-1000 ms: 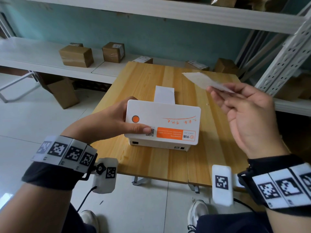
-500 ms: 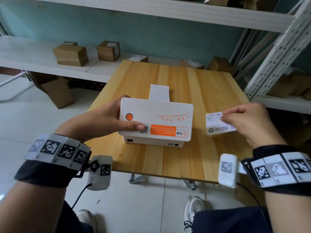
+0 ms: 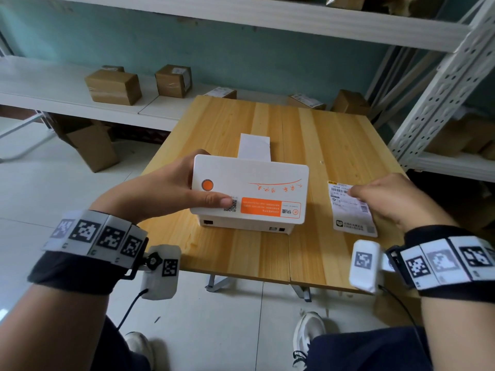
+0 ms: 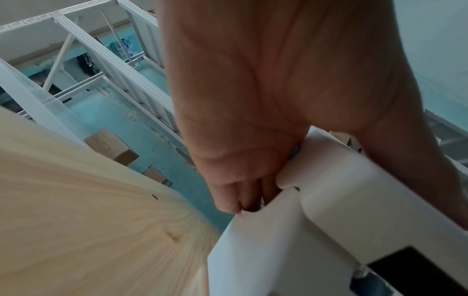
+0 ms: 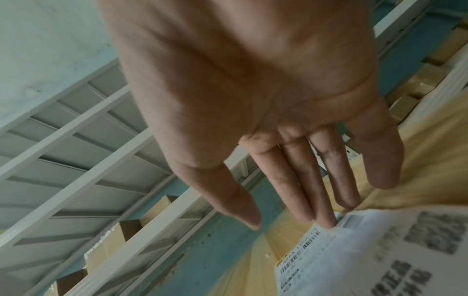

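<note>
While the left hand (image 3: 160, 192) grips the label printer (image 3: 257, 188) at its left end, the unit stands on the wooden table (image 3: 334, 135), near the front edge and roughly central. The thumb lies flat across the white lid, with its tip just beside the QR code and below the orange button (image 3: 207, 185). The left wrist view shows the fingers (image 4: 228, 197) curled round the far left corner, at the seam between lid and body. A white strip of label stock (image 3: 253, 145) projects from the far side of the printer.

The shipping label (image 3: 351, 212) lies flat on the table, printed face up, just beside the printer's right end and apart from it. The right hand (image 3: 391, 202) rests over the right part of the label with straight fingers that clasp nothing. The right wrist view shows the fingertips (image 5: 325, 219) touching the label at its far edge, next to the barcode.

Behind the table, cardboard boxes (image 3: 113, 87) stand on a white shelf (image 3: 53, 95). A perforated metal rack (image 3: 439, 84) stands to the right.
</note>
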### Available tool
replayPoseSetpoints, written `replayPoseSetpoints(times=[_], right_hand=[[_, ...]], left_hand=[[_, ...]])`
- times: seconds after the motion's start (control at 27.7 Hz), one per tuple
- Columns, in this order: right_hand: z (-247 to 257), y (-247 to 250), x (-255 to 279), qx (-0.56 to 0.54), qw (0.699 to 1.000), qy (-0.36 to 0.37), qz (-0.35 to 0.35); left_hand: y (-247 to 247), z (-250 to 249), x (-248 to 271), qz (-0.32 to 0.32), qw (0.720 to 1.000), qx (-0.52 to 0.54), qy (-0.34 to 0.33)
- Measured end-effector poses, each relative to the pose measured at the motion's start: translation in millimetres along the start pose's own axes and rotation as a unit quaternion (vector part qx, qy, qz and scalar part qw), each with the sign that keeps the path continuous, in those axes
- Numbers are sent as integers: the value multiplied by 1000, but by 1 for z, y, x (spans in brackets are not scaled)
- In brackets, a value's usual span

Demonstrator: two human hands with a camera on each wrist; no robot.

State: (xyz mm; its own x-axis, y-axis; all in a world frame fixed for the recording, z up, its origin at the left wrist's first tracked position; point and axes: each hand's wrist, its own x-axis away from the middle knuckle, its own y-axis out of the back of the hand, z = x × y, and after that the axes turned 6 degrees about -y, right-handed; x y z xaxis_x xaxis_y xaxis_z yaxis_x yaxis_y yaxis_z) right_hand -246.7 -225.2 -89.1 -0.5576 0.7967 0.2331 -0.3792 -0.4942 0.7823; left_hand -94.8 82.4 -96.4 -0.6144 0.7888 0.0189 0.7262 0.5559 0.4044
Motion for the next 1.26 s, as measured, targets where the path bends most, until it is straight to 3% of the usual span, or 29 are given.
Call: replayPoseSetpoints(times=[0.14,0.29,0.36,0.43,0.54,0.65,0.72,0.9,1.01,1.26], right_hand=[[0,0,0,18,999,26,-9],[10,2,12,-28,980,184,-64],[19,-3,26,-70,964,255,16],[27,-12,40,-67,950,280,121],[35,-20,57,-81,934,317,147],[38,-22,62,-113,926,333,138],[38,-23,61,-112,924,320,175],[36,-27,60,-32,925,321,203],[35,-27,60,-36,918,336,207],[32,-31,64,-20,913,348,212]], left_hand=[[-2,-1,1,-3,1000,5,2],[-2,-1,2,-1,1000,-3,0],[-1,-2,3,-3,1000,-15,0],[1,-3,4,-18,999,-40,-7],[5,-9,7,-33,995,-92,-20],[3,-11,7,-33,993,-108,-24],[2,-11,6,-34,993,-106,-27],[11,-11,9,-8,998,-60,-29],[22,-8,8,2,1000,-4,6],[47,9,2,-59,995,35,75]])
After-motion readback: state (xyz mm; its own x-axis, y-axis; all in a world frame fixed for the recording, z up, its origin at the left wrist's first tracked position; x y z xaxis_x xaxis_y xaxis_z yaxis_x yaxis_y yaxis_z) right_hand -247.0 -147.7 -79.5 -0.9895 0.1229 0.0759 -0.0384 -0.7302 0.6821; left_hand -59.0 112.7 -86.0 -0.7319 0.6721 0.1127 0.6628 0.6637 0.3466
